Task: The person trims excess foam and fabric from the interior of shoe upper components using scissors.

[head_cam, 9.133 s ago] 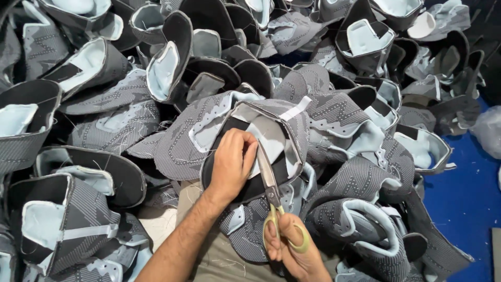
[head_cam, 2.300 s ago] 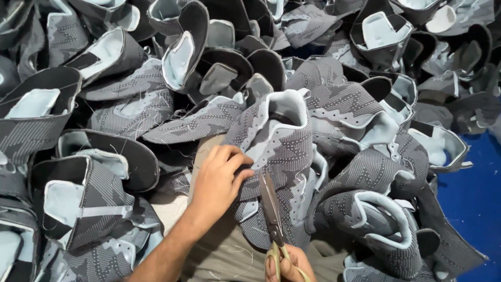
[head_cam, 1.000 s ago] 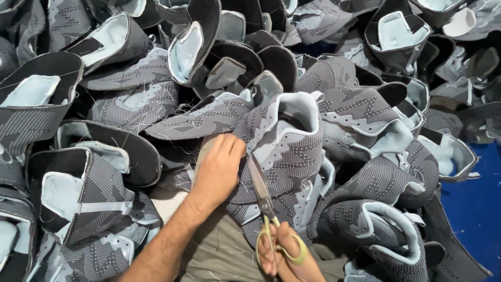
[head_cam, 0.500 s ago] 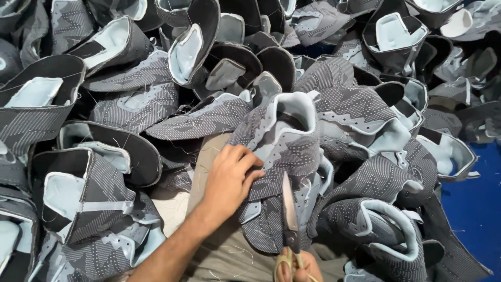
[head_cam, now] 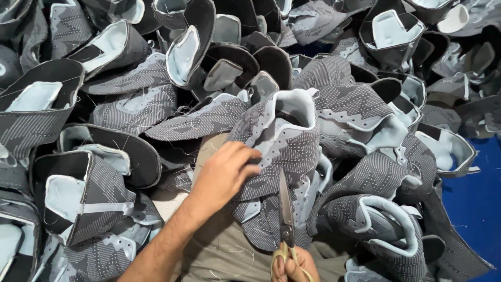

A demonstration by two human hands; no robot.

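A grey knit shoe upper with pale blue lining lies on my lap, collar opening facing up. My left hand grips its left side, fingers pressed on the fabric. My right hand, mostly cut off at the bottom edge, holds a pair of scissors by their yellow-green handles. The blades are together and point up across the lower part of the upper.
Several grey and black shoe uppers are heaped all around, many with pale blue linings. Another upper lies close at the right of the scissors. A blue floor shows at the right. My khaki trousers are below.
The upper has been turned in my left hand over the last seconds. The scissors drew back from the fabric toward me and now stand nearly vertical with blades together.
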